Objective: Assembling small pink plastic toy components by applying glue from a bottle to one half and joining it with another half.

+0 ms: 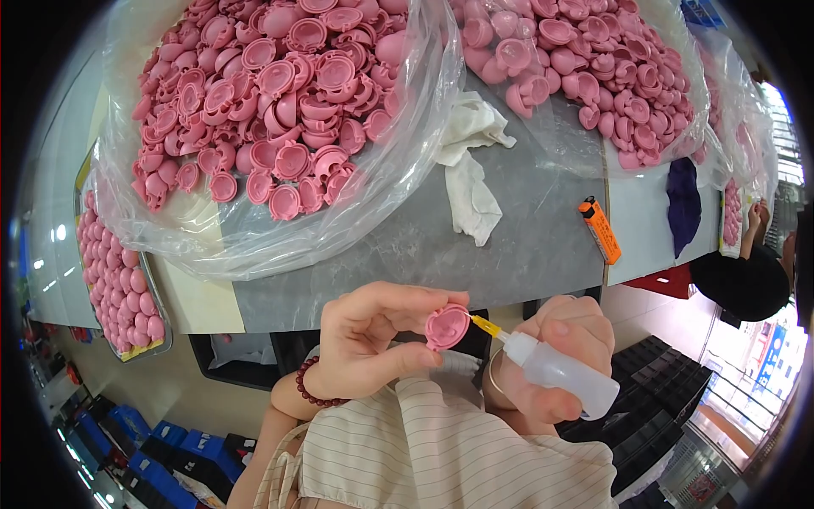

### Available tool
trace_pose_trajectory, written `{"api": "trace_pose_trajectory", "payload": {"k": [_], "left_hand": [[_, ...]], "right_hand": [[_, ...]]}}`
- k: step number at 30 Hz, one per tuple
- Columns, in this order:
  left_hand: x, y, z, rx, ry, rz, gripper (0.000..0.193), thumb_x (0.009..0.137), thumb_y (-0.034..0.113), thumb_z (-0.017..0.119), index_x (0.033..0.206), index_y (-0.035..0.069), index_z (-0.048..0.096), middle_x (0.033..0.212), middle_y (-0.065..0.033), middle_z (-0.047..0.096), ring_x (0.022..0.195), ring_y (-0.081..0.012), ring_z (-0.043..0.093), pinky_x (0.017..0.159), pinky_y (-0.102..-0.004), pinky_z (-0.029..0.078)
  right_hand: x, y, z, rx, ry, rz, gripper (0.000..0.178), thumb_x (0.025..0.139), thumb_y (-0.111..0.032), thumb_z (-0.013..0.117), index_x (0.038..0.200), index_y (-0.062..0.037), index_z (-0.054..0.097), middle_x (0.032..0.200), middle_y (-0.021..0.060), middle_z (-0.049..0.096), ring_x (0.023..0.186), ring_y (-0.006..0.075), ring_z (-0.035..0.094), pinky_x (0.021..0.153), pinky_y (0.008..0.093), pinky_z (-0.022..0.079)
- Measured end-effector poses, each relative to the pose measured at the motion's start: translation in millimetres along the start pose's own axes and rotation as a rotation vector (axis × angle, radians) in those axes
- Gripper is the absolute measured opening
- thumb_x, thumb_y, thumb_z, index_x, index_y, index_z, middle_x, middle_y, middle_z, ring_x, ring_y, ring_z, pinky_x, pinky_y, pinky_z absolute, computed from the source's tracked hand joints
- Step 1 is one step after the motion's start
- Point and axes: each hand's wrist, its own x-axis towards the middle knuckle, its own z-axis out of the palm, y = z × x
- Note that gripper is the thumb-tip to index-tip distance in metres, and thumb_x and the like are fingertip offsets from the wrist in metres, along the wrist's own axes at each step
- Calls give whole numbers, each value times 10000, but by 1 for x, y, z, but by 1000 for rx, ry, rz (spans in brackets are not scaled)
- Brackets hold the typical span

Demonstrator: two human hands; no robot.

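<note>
Pinching unclosed pink shell (448,327), left hand (365,339) faces squeeze bottle (564,373) clasped by right hand (560,333); many loose shells (292,159) remain beyond, seemingly closed balls (119,276) leftward.

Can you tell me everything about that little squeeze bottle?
The squeeze bottle looks like translucent whitish plastic, with a white neck and a yellow nozzle that narrows toward its end. It is held slanted in the right hand, base toward the picture's lower right, nozzle pointing up-left to the rim of the pink shell in the left hand. Whether the nozzle touches the shell, I cannot tell.
</note>
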Motion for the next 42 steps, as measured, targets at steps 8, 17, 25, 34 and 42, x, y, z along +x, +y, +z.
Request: {"api": "trace_pose_trajectory", "payload": {"k": [8, 17, 25, 34, 42], "left_hand": [[-1, -3, -4, -1, 14, 99, 387, 670, -35, 670, 994, -22, 459, 1084, -279, 500, 942, -228, 560, 814, -321, 458], [-2, -4, -3, 119, 18, 173, 411, 655, -45, 679, 1000, -18, 458, 1081, -272, 499, 944, -235, 552, 810, -320, 460], [-3, -2, -2, 41, 60, 64, 447, 666, 83, 723, 1009, -4, 451, 1039, -266, 528, 900, -221, 578, 779, -297, 469], [5, 3, 0, -250, 27, -182, 467, 674, 142, 724, 1016, -16, 447, 998, -267, 550, 809, -236, 615, 701, -314, 514], [3, -3, -4, -69, 58, 9, 432, 662, 95, 724, 989, 14, 454, 990, -244, 544, 747, -229, 610, 662, -317, 521]], "right_hand": [[-2, -2, -2, -9, 31, -65, 580, 835, -504, 369, 791, 43, 555, 585, 50, 419, 434, 121, 350, 345, 223, 199], [-9, -13, 1, 134, -18, 20, 556, 830, -480, 407, 743, 54, 537, 588, 59, 426, 435, 122, 356, 345, 220, 207], [0, 0, -3, 14, -33, -24, 567, 835, -496, 385, 780, 49, 531, 586, 58, 416, 421, 119, 340, 335, 225, 198], [2, 33, -42, 75, 300, 110, 516, 817, -338, 456, 1108, 86, 413, 1004, 161, 491, 836, 254, 502, 687, 286, 412], [23, 109, -140, -443, 258, 656, 432, 737, -28, 614, 1100, 55, 395, 1097, 128, 493, 884, 213, 549, 804, 305, 418]]}}
